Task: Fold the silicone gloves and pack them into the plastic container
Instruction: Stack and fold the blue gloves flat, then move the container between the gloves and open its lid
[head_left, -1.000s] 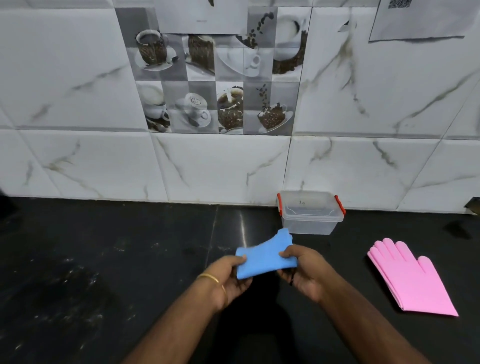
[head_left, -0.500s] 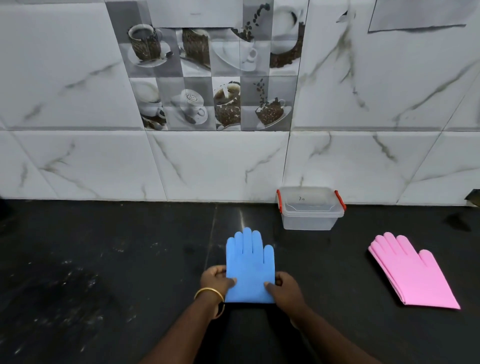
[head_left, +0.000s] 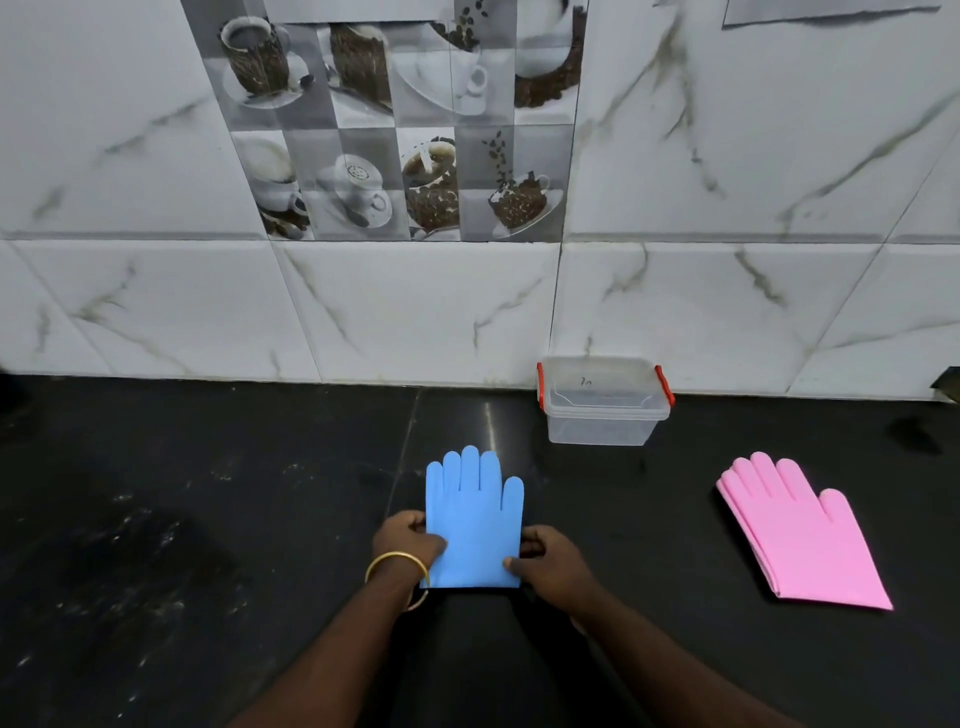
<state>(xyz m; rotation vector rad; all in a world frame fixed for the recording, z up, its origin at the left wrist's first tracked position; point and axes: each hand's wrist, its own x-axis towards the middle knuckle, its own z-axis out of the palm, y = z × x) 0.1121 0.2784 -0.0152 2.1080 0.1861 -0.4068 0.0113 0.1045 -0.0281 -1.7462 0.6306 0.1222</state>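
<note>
A blue silicone glove (head_left: 474, 512) lies flat on the black counter, fingers pointing at the wall. My left hand (head_left: 407, 540) grips its lower left edge, thumb on top. My right hand (head_left: 545, 558) grips the lower right edge the same way. A stack of pink silicone gloves (head_left: 802, 535) lies flat to the right, untouched. The clear plastic container (head_left: 602, 410) with red clips stands against the wall behind the blue glove, its lid on.
The black stone counter (head_left: 208, 519) stretches left and right of the gloves. A white marble-tiled wall (head_left: 415, 312) rises right behind the container. A gold bangle sits on my left wrist.
One second ago both hands held the blue glove crumpled in the air. It now lies spread flat on the counter, with my hands at its cuff corners.
</note>
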